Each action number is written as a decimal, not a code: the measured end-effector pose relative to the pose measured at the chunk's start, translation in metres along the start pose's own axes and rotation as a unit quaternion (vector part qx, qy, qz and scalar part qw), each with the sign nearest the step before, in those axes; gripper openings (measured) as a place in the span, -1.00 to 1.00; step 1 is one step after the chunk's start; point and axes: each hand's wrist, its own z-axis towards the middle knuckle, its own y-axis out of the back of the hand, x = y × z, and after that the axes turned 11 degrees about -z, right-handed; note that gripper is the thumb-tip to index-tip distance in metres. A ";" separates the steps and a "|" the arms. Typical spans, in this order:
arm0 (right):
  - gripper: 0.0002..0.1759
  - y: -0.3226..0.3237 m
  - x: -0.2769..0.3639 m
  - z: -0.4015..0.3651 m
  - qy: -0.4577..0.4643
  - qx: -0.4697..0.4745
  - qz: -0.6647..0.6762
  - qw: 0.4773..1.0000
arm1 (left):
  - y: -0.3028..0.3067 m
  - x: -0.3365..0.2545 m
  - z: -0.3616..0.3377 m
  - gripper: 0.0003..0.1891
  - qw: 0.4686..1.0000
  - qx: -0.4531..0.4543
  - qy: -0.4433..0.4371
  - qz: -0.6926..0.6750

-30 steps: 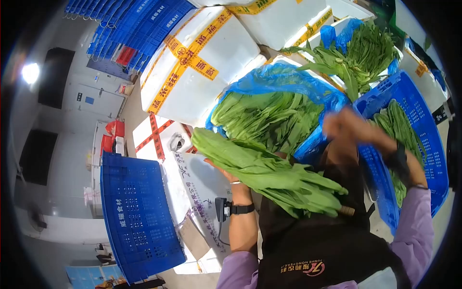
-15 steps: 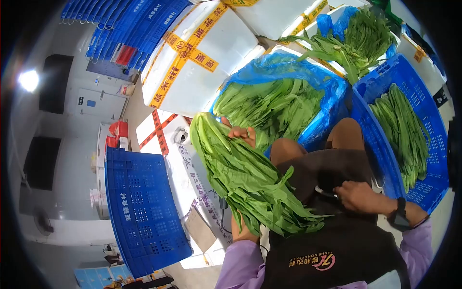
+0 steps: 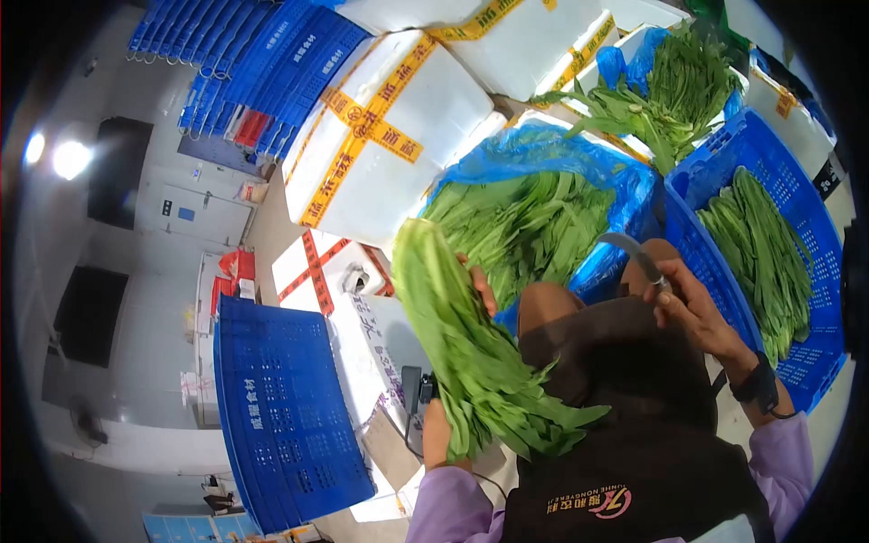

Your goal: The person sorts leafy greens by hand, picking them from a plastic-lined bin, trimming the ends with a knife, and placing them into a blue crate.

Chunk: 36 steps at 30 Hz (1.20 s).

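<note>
A long bunch of leafy greens, pale stem end up and leaf tips toward my lap, rests in my left hand. The fingers of that hand show past the bunch's far side; the leaves hide the palm. My right hand grips the handle of a small curved knife, its blade pointing up and left above my knee. Beyond my knees, a white foam box lined with a blue plastic bag holds more loose greens.
To the right, a blue crate contains a stack of greens. Another opened box with greens stands at the back. Taped foam boxes are stacked ahead. An upright blue crate and a flat foam box lie left.
My right hand has risen from my lap with the knife, whose blade now shows. The bunch in my left hand has shifted slightly right and turned more upright. The view has tilted a little.
</note>
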 end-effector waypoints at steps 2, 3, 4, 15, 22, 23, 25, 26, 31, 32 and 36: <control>-0.69 0.003 0.013 0.012 0.052 0.023 -0.105 0.993 | -0.022 0.004 -0.003 -0.38 0.999 -0.036 0.025 0.025; -0.68 0.006 0.020 0.020 0.097 0.051 -0.209 0.972 | -0.027 0.007 -0.005 -0.40 0.995 -0.078 0.047 0.049; -0.70 0.005 0.025 0.029 0.205 -0.002 -0.275 0.940 | -0.018 0.003 -0.014 -0.27 0.989 -0.082 0.077 0.098; -0.70 0.034 0.104 0.073 0.390 0.028 -0.487 0.781 | -0.100 0.043 0.018 -0.25 0.863 -0.147 0.141 0.462; -0.64 0.039 0.109 0.068 0.387 0.060 -0.563 0.728 | -0.123 0.061 0.025 -0.31 0.797 -0.129 0.151 0.570; -0.65 0.039 0.109 0.067 0.393 0.057 -0.575 0.716 | -0.125 0.062 0.026 -0.32 0.760 -0.117 0.148 0.622; -0.65 0.041 0.108 0.067 0.398 0.054 -0.586 0.704 | -0.125 0.062 0.023 -0.34 0.753 -0.088 0.124 0.640; -0.66 0.043 0.106 0.069 0.417 0.040 -0.589 0.692 | -0.125 0.062 0.022 -0.35 0.744 -0.060 0.100 0.658; -0.64 0.110 0.035 0.104 0.293 0.018 -0.644 0.707 | -0.129 0.052 0.011 -0.38 0.769 -0.093 0.093 0.626; -0.62 0.139 0.013 0.112 0.178 0.015 -0.700 0.691 | -0.124 0.043 -0.004 -0.37 0.784 -0.098 0.055 0.610; -0.67 0.093 0.046 0.071 0.067 0.002 -0.553 0.830 | -0.117 0.021 -0.015 -0.30 0.780 -0.211 -0.017 0.589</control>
